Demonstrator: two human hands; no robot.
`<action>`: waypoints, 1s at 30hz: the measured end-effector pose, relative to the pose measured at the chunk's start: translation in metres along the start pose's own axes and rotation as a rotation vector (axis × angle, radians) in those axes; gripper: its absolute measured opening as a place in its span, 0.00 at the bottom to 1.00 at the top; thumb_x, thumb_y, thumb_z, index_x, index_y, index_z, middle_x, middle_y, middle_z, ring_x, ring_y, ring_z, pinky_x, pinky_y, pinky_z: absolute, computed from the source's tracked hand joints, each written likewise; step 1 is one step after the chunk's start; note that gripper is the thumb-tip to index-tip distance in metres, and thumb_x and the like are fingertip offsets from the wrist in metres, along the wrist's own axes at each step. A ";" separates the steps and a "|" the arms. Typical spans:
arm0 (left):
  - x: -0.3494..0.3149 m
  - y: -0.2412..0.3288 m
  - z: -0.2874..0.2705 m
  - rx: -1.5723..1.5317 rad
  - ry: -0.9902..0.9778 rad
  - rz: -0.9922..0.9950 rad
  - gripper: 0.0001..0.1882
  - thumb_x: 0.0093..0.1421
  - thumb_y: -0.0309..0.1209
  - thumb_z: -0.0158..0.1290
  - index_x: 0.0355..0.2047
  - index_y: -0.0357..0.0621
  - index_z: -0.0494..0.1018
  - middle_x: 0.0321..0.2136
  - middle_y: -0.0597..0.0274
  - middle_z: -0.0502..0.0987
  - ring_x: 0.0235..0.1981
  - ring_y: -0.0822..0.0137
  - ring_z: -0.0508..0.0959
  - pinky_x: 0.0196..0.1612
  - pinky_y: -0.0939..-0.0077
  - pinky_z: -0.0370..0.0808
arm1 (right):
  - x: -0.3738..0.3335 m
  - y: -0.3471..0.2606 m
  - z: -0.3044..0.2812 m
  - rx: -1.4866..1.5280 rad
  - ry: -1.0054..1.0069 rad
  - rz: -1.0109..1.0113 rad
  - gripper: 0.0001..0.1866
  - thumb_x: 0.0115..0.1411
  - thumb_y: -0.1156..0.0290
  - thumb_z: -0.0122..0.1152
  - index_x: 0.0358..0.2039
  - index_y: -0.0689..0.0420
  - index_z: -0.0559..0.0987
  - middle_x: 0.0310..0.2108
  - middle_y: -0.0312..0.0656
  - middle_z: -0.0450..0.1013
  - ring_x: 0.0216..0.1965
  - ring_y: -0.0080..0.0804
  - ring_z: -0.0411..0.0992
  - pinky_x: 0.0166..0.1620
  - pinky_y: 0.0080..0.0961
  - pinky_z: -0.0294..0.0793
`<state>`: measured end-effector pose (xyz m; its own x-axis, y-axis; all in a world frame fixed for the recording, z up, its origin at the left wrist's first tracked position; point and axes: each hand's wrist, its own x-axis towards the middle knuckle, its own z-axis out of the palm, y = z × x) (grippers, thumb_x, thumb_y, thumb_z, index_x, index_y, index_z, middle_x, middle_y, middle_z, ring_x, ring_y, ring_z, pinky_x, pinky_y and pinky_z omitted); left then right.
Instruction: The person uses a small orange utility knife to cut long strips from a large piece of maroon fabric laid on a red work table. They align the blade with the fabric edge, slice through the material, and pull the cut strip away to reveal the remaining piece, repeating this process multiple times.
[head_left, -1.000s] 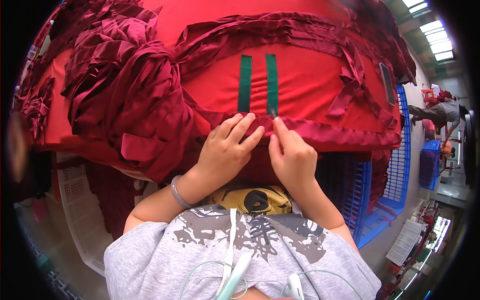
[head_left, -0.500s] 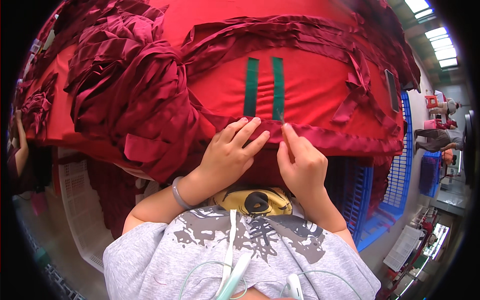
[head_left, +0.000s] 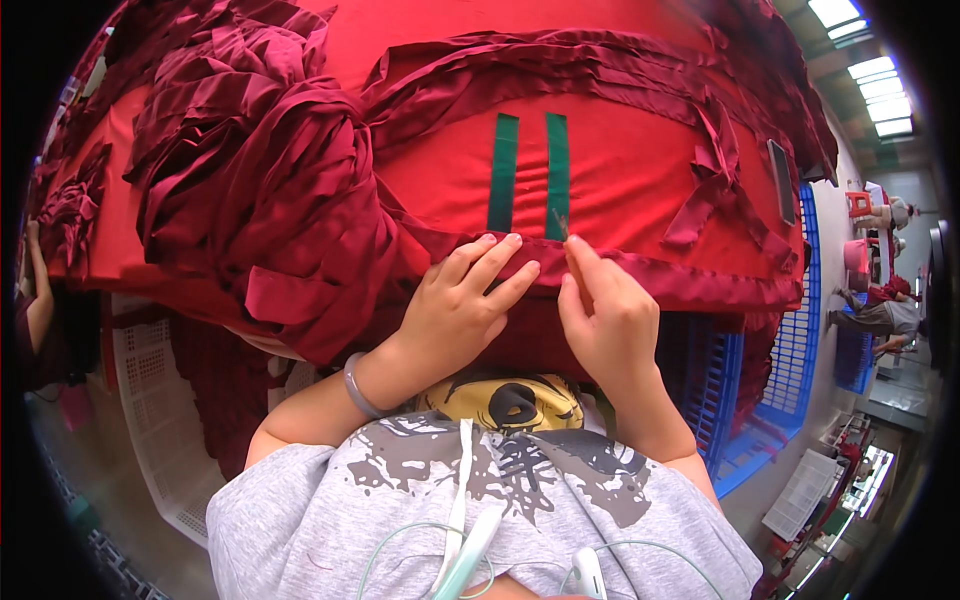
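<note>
Along the near edge of the red-covered table [head_left: 620,150] runs a maroon fabric strip [head_left: 690,286]. My left hand [head_left: 455,300] lies on it with fingers stretched and spread, pressing the cloth below two dark green tape stripes [head_left: 503,170]. Just right of it, my right hand [head_left: 612,305] is closed in a pinch. From between its thumb and index finger a small, thin, pointed metal tool [head_left: 562,224] sticks out over the lower end of the right stripe; its exact kind is too small to make out.
A big heap of maroon fabric [head_left: 270,180] fills the table's left. Another long maroon band [head_left: 560,60] curves behind the stripes. A phone [head_left: 781,180] lies near the right edge. Blue crates [head_left: 795,360] stand lower right, a white crate [head_left: 155,400] lower left. Other people work farther off.
My right hand has shifted slightly up and right, with its fingertips and the tool moving a little. My left hand holds its place. A person in the right background has moved.
</note>
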<state>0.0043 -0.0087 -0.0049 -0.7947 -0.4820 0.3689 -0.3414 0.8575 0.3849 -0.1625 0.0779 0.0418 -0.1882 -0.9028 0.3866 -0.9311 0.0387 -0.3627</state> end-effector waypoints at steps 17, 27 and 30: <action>0.000 0.000 0.002 -0.011 0.003 0.002 0.28 0.48 0.28 0.58 0.53 0.56 0.74 0.57 0.62 0.68 0.55 0.59 0.68 0.53 0.66 0.70 | 0.004 -0.001 0.013 0.186 0.258 0.050 0.19 0.54 0.80 0.59 0.48 0.65 0.75 0.24 0.45 0.72 0.24 0.44 0.73 0.28 0.35 0.73; -0.001 -0.001 0.004 0.032 0.021 0.040 0.27 0.50 0.28 0.57 0.53 0.55 0.73 0.56 0.62 0.68 0.55 0.60 0.68 0.53 0.66 0.70 | 0.034 0.013 0.030 0.174 -0.046 0.126 0.02 0.55 0.75 0.56 0.30 0.58 0.76 0.27 0.46 0.73 0.30 0.47 0.74 0.31 0.40 0.72; -0.005 -0.001 0.006 0.039 0.061 0.033 0.26 0.49 0.28 0.57 0.51 0.55 0.75 0.54 0.63 0.70 0.53 0.61 0.69 0.52 0.67 0.70 | 0.036 0.022 0.023 0.328 0.063 0.299 0.04 0.59 0.75 0.56 0.32 0.61 0.76 0.28 0.48 0.75 0.29 0.44 0.75 0.32 0.35 0.72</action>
<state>0.0053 -0.0060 -0.0116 -0.7741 -0.4627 0.4320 -0.3358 0.8786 0.3394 -0.1827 0.0359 0.0281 -0.4618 -0.8446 0.2709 -0.6868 0.1472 -0.7118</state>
